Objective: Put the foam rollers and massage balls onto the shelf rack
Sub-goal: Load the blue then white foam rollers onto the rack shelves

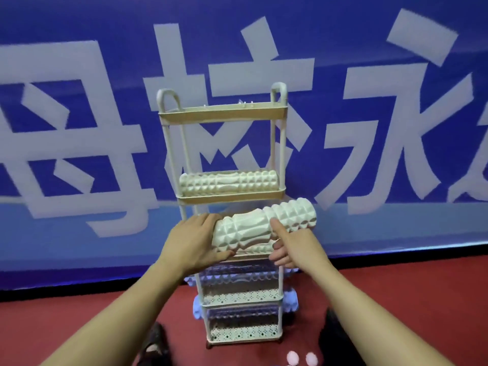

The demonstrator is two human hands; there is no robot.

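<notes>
Both hands hold a white foam roller [264, 228] level in front of the shelf rack [227, 196], left hand [192, 241] cupping its left end, right hand [293, 247] gripping mid-length. It hangs just below the tier already holding another roller [228, 184]. Next, I judge, it must be slid onto the tier beneath.

One head-worn wide-angle view looks forward and slightly down from close in front of the shelf rack [224, 196], facing the blue banner [79, 75]; red floor [396, 299] fills the bottom edge.
</notes>
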